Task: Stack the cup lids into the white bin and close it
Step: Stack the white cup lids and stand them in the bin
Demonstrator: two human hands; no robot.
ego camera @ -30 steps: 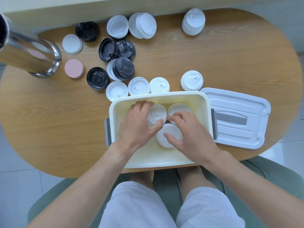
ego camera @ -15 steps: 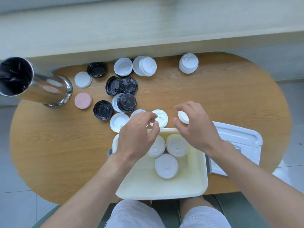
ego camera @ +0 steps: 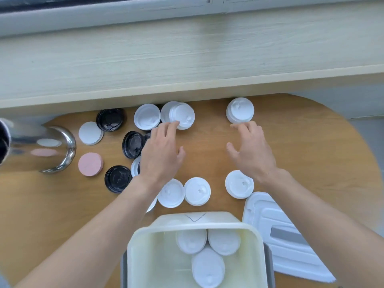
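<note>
Both forearms are showing bare, with no sleeves; the left hand [ego camera: 161, 154] and right hand [ego camera: 252, 150] are wearing nothing.

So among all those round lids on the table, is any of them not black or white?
Yes, one: the pink lid, lying flat beside the shiny metal cylinder at the table's left. Every other lid in view is white or black.

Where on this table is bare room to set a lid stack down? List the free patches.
Free: bare wood between the left hand and right hand; the table right of the right hand, above the bin lid; wood below the pink disc. Crowded: the black and white lids around the left hand.
</note>
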